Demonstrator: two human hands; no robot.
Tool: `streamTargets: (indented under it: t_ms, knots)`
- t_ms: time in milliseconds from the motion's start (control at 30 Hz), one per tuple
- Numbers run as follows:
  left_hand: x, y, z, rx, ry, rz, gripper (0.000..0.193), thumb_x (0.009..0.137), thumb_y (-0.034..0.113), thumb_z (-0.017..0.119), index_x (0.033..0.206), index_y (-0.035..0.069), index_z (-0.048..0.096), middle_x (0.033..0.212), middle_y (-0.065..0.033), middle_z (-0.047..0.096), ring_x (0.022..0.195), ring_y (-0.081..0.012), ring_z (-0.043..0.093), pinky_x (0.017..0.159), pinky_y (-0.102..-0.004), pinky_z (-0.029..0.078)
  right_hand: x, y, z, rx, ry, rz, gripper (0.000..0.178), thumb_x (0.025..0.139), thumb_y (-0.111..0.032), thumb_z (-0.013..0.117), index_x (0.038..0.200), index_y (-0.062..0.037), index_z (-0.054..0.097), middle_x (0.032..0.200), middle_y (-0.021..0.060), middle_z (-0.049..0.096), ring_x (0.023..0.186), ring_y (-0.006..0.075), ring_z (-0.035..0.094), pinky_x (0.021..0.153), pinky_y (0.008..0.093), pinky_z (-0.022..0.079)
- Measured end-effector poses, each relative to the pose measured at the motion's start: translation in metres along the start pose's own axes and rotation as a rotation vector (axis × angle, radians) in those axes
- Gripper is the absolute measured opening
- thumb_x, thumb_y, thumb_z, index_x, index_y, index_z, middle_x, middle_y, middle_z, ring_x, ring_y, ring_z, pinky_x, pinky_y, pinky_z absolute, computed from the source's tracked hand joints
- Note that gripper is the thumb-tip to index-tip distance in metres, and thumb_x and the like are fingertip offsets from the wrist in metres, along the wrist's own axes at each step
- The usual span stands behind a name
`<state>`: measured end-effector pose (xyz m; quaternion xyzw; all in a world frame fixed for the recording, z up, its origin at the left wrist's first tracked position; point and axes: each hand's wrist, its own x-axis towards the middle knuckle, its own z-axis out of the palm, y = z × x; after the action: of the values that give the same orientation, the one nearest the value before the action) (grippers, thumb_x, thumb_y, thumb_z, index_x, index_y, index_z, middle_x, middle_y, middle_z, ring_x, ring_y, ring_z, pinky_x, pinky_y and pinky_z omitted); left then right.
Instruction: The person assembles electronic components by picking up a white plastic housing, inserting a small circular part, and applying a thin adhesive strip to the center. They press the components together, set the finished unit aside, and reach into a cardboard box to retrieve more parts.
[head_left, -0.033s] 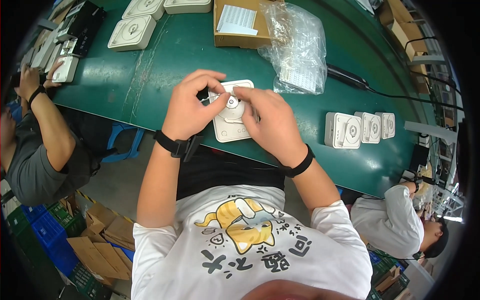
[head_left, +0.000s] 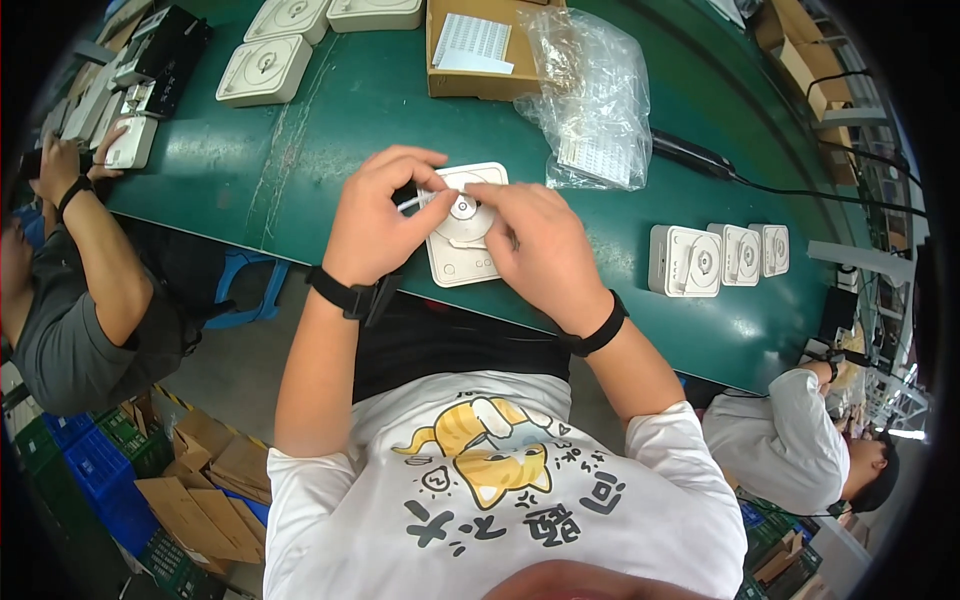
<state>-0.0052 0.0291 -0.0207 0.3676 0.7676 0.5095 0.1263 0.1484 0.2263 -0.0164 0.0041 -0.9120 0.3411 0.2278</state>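
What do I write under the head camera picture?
Left hand and right hand, close together over a white device on a green table; three similar devices at right.

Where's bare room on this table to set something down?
The green tabletop is bare between your right hand and the three white devices, and between your left hand and the co-worker's device. It's crowded at the device under your hands, and where the cardboard box and plastic bag meet.

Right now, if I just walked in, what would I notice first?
Probably the yellow cartoon cat on the white shirt, low in the picture. Above it, the left hand and right hand are at a white device on the green table. A clear plastic bag lies higher up, right of centre.
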Motion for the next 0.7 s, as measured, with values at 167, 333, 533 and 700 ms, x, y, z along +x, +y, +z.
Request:
streamTargets:
  t_ms: [167,333,533,700]
  knots:
    - [-0.023,0.009,-0.002,0.163,0.033,0.067,0.012,0.095,0.008,0.093,0.105,0.005,0.086,0.144,-0.0156,0.082,0.135,-0.0361,0.075,0.117,-0.0468,0.057,0.001,-0.009,-0.009,-0.132,-0.111,-0.047,0.053,0.093,0.007,0.073,0.143,-0.011,0.08,0.118,0.0117,0.08,0.112,0.0377,0.076,0.1,0.0484,0.059]
    - [-0.041,0.001,0.008,0.046,0.068,0.103,0.011,0.095,0.01,0.093,0.104,0.007,0.088,0.154,-0.0154,0.079,0.141,-0.039,0.071,0.123,-0.0512,0.053,0.001,-0.014,-0.006,-0.207,-0.144,-0.032,0.054,0.092,0.006,0.074,0.143,-0.0119,0.08,0.124,0.0092,0.078,0.112,0.0357,0.074,0.1,0.0485,0.058]
    - [-0.053,-0.008,0.02,0.037,0.022,0.264,0.05,0.087,0.02,0.102,0.132,0.008,0.083,0.165,-0.0152,0.073,0.16,-0.0419,0.061,0.128,-0.0563,0.049,0.012,-0.012,-0.01,-0.24,-0.196,-0.105,0.049,0.092,0.002,0.079,0.138,-0.0115,0.083,0.126,0.0089,0.077,0.109,0.0355,0.072,0.097,0.0481,0.058]
    - [-0.06,-0.006,0.025,0.378,0.09,0.41,0.089,0.079,0.031,0.108,0.156,0.008,0.07,0.162,-0.0174,0.074,0.16,-0.0418,0.063,0.126,-0.0576,0.052,0.017,-0.024,-0.023,-0.115,-0.241,0.015,0.028,0.095,-0.007,0.085,0.122,-0.0088,0.086,0.119,0.0107,0.078,0.106,0.0331,0.072,0.094,0.0479,0.059]
